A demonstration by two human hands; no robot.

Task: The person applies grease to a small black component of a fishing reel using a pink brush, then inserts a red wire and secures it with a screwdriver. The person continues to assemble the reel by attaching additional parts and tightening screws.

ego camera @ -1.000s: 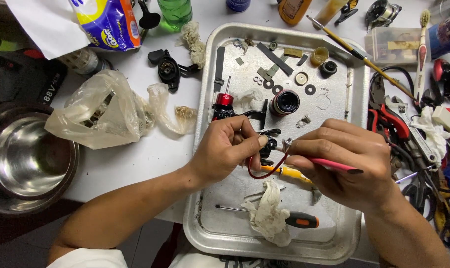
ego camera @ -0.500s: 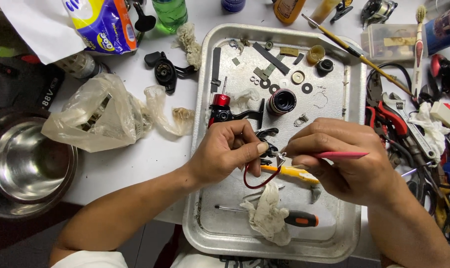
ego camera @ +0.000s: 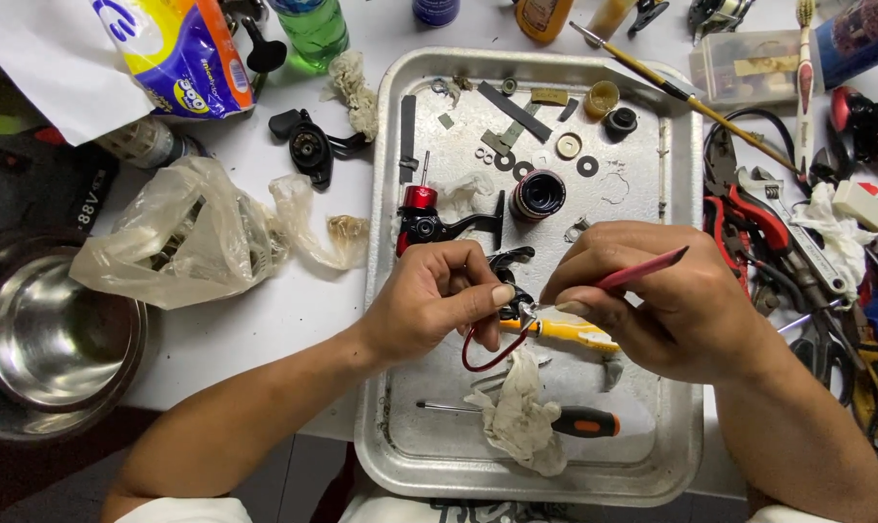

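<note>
Your left hand (ego camera: 439,305) pinches a small black part with a red wire bail (ego camera: 492,349) over the tray (ego camera: 400,426), your right hand (ego camera: 652,300) grips a red-handled pick (ego camera: 642,271) at it; reel pieces (ego camera: 538,194) lie loose far across the tray, so reassembly looks far off.

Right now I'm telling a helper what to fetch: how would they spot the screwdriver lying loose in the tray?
Find the big metal tray mid-table. Along its near edge, below both hands, lies a screwdriver, partly under a crumpled rag. Its black and orange handle sets it apart from the yellow-handled tool under the hands.
</note>
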